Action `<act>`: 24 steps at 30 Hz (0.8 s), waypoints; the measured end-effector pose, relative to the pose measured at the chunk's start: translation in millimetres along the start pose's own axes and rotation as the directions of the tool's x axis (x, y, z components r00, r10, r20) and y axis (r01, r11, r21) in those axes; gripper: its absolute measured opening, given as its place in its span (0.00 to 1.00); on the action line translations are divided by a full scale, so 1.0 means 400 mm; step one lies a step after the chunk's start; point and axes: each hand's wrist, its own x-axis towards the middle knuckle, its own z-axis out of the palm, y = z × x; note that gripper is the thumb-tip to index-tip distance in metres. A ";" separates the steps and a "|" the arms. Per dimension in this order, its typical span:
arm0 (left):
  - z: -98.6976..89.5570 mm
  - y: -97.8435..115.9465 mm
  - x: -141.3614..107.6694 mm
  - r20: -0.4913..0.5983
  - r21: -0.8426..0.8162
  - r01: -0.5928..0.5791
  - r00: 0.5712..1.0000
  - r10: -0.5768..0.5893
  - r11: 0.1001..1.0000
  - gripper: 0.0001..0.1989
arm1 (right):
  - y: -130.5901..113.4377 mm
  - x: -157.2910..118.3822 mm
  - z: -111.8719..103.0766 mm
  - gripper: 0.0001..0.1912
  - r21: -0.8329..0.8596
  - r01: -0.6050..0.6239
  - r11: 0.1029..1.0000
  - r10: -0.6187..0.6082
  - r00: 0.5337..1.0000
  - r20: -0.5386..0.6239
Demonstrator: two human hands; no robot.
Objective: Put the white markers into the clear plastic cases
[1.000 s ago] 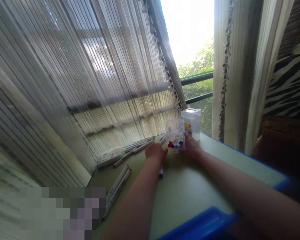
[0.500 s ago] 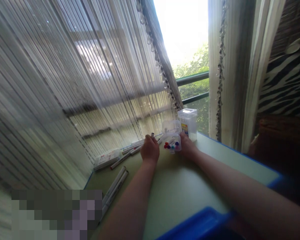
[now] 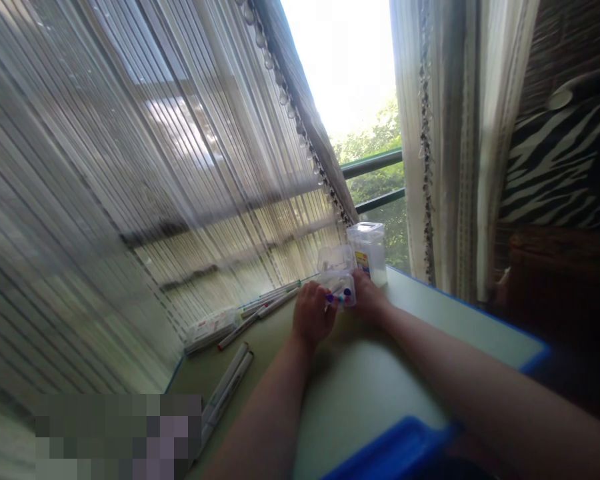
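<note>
My left hand [image 3: 314, 315] is closed at the open front of a small clear plastic box [image 3: 353, 301], its fingertips around the end of a marker [image 3: 329, 298]. Other markers with coloured ends [image 3: 347, 293] lie inside the box, some hidden by the fingers. Behind them the box's clear lid [image 3: 336, 259] stands raised. My right hand [image 3: 369, 297] grips the box from its right side, with most of those fingers out of sight. To the left, several loose white markers [image 3: 280, 303] lie along the table's window side.
A taller clear container [image 3: 373, 250] with a yellow label stands behind my right hand. A flat clear case [image 3: 213, 330] and two thick markers [image 3: 225, 387] lie at the left of the pale green table [image 3: 370, 387]. A blue tray-like edge [image 3: 395, 443] is in front. Striped curtains [image 3: 205, 200] hang alongside.
My left hand has moved right, from beside the box to its open front, and now covers some coloured ends. My right hand keeps its hold. The view has shifted slightly.
</note>
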 end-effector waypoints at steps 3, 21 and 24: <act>-0.001 -0.001 -0.006 0.146 0.176 -0.011 0.989 -0.016 0.984 0.12 | 0.001 0.001 0.001 0.26 -0.020 -0.006 1.000 0.007 1.000 0.012; 0.003 -0.064 -0.035 0.173 0.159 0.252 0.945 -0.278 0.955 0.07 | -0.004 -0.001 -0.007 0.25 -0.025 -0.038 0.999 0.038 0.999 0.013; 0.003 -0.059 -0.032 0.166 0.155 0.249 0.947 -0.273 0.956 0.07 | -0.010 -0.001 -0.011 0.24 -0.009 -0.041 0.999 0.042 0.999 0.010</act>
